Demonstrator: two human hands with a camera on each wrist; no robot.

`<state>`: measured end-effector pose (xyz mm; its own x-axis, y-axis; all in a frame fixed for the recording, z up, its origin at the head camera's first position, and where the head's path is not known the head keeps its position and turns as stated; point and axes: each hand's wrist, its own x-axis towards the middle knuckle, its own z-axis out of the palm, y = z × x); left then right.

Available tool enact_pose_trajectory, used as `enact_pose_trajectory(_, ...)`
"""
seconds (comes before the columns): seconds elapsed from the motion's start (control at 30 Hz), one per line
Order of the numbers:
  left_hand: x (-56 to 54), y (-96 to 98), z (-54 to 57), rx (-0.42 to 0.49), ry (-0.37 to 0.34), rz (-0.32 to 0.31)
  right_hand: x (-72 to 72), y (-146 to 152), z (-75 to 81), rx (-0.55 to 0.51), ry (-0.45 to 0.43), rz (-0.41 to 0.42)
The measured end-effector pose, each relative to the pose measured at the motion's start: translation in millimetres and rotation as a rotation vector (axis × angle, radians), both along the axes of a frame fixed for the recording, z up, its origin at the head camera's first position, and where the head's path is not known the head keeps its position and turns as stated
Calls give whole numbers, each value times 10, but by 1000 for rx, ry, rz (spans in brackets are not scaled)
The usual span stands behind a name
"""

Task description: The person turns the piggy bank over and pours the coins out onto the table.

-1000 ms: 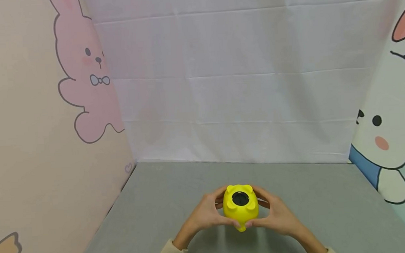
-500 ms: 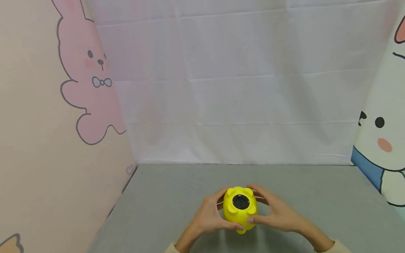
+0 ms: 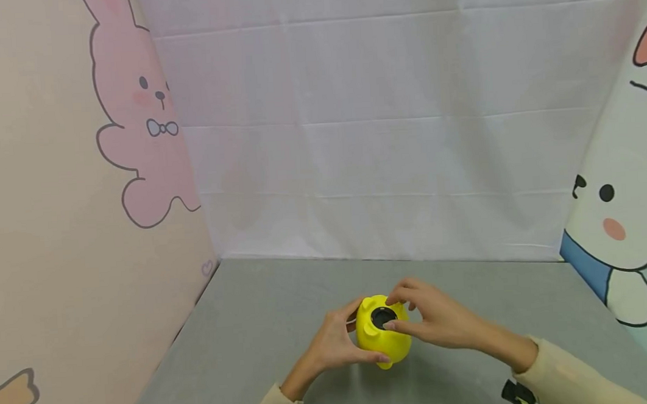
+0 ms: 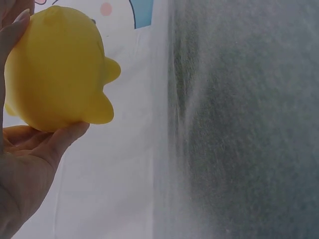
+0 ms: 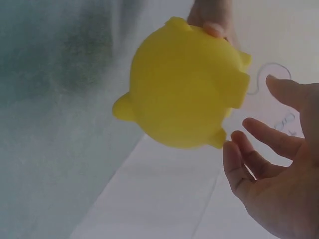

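A round yellow piggy bank (image 3: 393, 346) is held up over the table with its stubby feet and a round black plug (image 3: 382, 316) facing up. My left hand (image 3: 335, 343) grips it from the left, thumb along the near side and fingers behind. In the left wrist view the piggy bank (image 4: 57, 69) sits between thumb and fingers. My right hand (image 3: 442, 319) is over its upper right, thumb tip overlapping the plug's edge. In the right wrist view that hand's fingers are spread and loosely bent beside the feet, with a gap between thumb and fingers.
A grey table (image 3: 263, 309) lies beneath the hands. A creased white cloth (image 3: 376, 150) hangs behind it. Walls with cartoon animals stand at both sides, a pink rabbit (image 3: 133, 126) on the left and a white animal (image 3: 625, 204) on the right.
The right hand has let go of the piggy bank's right side and moved up to the plug and feet. The left hand keeps its grip in about the same place.
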<state>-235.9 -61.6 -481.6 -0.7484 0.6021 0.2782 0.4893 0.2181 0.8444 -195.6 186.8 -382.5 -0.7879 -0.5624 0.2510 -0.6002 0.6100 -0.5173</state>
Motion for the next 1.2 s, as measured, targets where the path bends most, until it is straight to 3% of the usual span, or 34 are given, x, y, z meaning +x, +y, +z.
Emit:
enact_pose_trajectory(0.17, -3, -8, -19, 7, 0, -5, -19, -67, 12, 92, -59, 12)
enact_pose_trajectory(0.37, -7, -5, -64, -5, 18, -23, -42, -122, -36, 96, -53, 10)
enact_pose_trajectory(0.73, -3, 116, -67, -11, 81, -8, -20, -269, -59, 120, -132, -191)
enact_pose_trajectory(1.0, 7, 131, 13, -73, 163, 48, 33, -264, -137, 172, 58, -208)
enact_pose_trajectory(1.2, 31, 98, 44, -120, 220, 50, 17, -218, -185, 188, 112, -143)
